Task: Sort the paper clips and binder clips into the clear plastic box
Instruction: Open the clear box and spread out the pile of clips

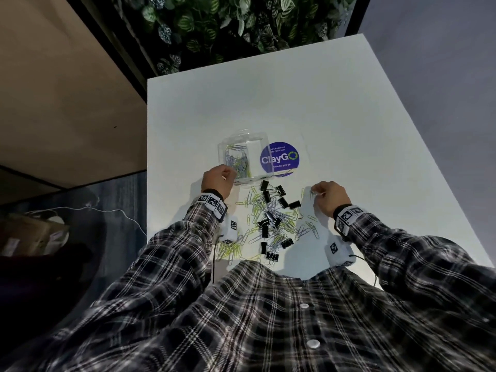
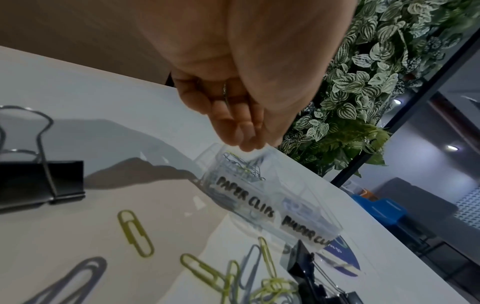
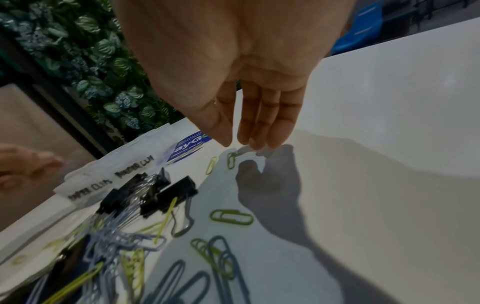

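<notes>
Clear plastic box (image 1: 245, 157) is sitting on the white bench (image 1: 349, 130), toward the left of centre, just left of a round blue sticker (image 1: 279, 158). Its near wall is carrying two handwritten labels, "PAPER CLIPS" (image 2: 245, 198) and one for binder clips (image 2: 306, 232); grey and yellow-green clips are already lying in the left compartment. Loose paper clips (image 1: 271, 224) and black binder clips (image 1: 271, 194) are lying mixed in a heap on the bench just in front of the box, nearer the person. Left hand (image 1: 218, 181) is hovering over the box's near left corner, fingers (image 2: 233, 123) loosely curled and pointing down into the paper-clip compartment; whether they are holding anything, cannot tell. Right hand (image 1: 328, 196) is working at the right edge of the heap, thumb and fingertips (image 3: 255, 142) coming together around a grey paper clip (image 3: 242, 151) on the bench, beside a yellow-green one (image 3: 230, 161). Plaid sleeves (image 1: 402, 253) are covering both forearms. Leafy green wall (image 1: 236, 25) is standing beyond the bench.
</notes>
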### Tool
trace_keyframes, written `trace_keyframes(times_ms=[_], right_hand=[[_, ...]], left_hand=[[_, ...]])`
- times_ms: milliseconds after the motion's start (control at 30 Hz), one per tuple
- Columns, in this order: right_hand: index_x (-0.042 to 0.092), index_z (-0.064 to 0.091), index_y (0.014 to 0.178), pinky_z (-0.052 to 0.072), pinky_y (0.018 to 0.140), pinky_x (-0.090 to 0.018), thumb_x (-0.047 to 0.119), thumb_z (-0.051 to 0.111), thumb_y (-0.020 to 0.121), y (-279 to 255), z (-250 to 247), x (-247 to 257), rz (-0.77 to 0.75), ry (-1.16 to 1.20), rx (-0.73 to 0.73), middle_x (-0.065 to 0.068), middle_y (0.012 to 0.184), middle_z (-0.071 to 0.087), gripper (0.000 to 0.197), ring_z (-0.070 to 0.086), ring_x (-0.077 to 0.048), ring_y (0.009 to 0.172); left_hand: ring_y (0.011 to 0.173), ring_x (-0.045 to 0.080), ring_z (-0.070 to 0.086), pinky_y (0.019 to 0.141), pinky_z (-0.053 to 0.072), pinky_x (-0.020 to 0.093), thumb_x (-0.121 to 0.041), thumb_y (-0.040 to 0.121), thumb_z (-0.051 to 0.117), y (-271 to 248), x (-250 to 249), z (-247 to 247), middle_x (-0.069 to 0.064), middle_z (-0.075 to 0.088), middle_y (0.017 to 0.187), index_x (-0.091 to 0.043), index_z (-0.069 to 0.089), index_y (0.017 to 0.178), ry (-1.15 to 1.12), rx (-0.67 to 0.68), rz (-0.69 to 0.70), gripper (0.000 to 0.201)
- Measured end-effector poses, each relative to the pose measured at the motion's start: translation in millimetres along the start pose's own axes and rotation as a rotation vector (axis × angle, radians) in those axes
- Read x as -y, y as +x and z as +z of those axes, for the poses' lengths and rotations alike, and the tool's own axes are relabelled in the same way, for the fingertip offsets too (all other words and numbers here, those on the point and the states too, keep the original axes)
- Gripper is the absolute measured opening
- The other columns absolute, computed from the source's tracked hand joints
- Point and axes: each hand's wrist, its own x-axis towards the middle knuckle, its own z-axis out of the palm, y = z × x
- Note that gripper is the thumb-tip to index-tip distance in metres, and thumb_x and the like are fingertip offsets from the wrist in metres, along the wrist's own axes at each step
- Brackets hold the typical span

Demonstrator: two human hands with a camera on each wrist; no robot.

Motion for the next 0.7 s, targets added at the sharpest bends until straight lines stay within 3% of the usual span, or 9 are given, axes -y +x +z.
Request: trace_keyframes(times_ms=[67,133,233,367,467,567,633,700], right_hand=[[0.018,0.062,0.123,0.05,0.094,-0.041,0.007,0.052,0.086,0,6,6,-0.03,-0.045,-0.008,-0.013,0.127,0.055,0.04,0.056,-0.033,0.115],[0.021,0.052,0.135,0.049,0.095,-0.043,0.004,0.054,0.084,-2,12,11,-0.105,-0.158,0.038,-0.012,0.138,0.045,0.054,0.046,-0.032,0.126],[0.017,0.036,0.145,0.049,0.095,-0.044,0.002,0.063,0.075,-12,17,11,-0.262,-0.466,0.174,-0.009,0.149,0.033,0.077,0.033,-0.031,0.133],[0.013,0.041,0.139,0.051,0.082,-0.041,0.003,0.064,0.073,-27,26,3,-0.313,-0.585,0.134,-0.01,0.139,0.041,0.07,0.039,-0.031,0.121],[0.01,0.051,0.124,0.05,0.073,-0.04,0.002,0.055,0.081,-42,31,-4,-0.335,-0.53,0.12,-0.013,0.12,0.049,0.044,0.047,-0.032,0.106],[0.009,0.057,0.092,0.052,0.069,-0.038,-0.001,0.05,0.083,-52,38,-10,-0.372,-0.502,0.184,-0.01,0.1,0.052,0.015,0.053,-0.028,0.089],[0.012,0.049,0.077,0.047,0.065,-0.034,-0.003,0.046,0.083,-58,41,-8,-0.419,-0.475,0.279,-0.006,0.09,0.047,0.017,0.052,-0.024,0.079],[0.014,0.044,0.074,0.043,0.063,-0.032,-0.006,0.041,0.08,-64,42,-2,-0.471,-0.433,0.336,-0.006,0.086,0.045,0.02,0.051,-0.024,0.075]], left_hand=[[0.103,0.023,0.062,0.094,0.048,0.029,-0.03,0.093,0.056,-3,1,3,0.006,0.065,0.116,-0.014,0.06,0.124,-0.005,0.033,0.015,0.035],[0.112,0.024,0.056,0.101,0.043,0.033,-0.032,0.096,0.051,-11,3,10,0.006,0.057,0.127,-0.018,0.051,0.135,0.063,0.048,0.043,0.042],[0.107,0.025,0.057,0.097,0.048,0.042,-0.028,0.094,0.051,-32,11,24,0.003,0.053,0.125,-0.022,0.054,0.128,0.17,0.066,0.191,0.035],[0.11,0.022,0.051,0.095,0.046,0.041,-0.019,0.093,0.05,-65,20,41,0.002,0.054,0.122,-0.019,0.06,0.121,0.296,0.181,0.369,0.03],[0.136,0.026,0.031,0.113,0.029,0.047,-0.009,0.091,0.044,-78,17,52,0.004,0.035,0.151,-0.018,0.045,0.14,0.466,0.356,0.387,0.049],[0.148,0.023,0.011,0.119,0.019,0.049,-0.003,0.088,0.042,-81,15,60,0.002,0.013,0.161,-0.018,0.023,0.15,0.591,0.508,0.389,0.067],[0.149,0.021,0.005,0.119,0.018,0.048,-0.003,0.089,0.04,-84,20,61,0.001,0.007,0.162,-0.017,0.017,0.152,0.612,0.544,0.375,0.068],[0.149,0.02,0.005,0.12,0.017,0.048,-0.006,0.092,0.039,-91,28,57,0.001,0.006,0.162,-0.016,0.017,0.152,0.623,0.54,0.355,0.065]])
